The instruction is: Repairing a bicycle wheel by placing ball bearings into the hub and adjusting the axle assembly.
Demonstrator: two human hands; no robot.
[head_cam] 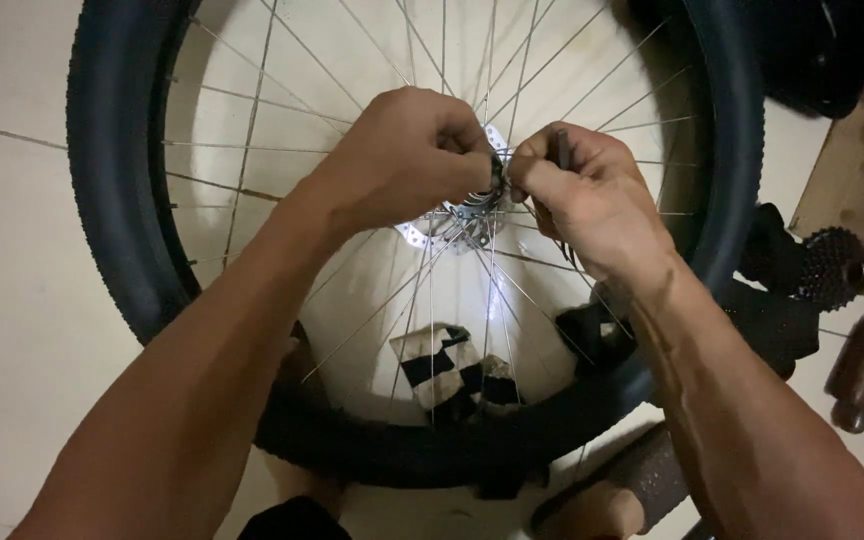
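Black tyred wheel [112, 200]; both hands at hub [472, 205].

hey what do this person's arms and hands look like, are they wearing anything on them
Both arms are bare from the frame's lower edge to the wrists: no sleeves in view. The left hand and right hand wear no gloves; no watch, ring or wristband shows.

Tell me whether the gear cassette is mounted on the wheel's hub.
No, the gear cassette lies on the floor to the right of the wheel, apart from the hub where both hands work.
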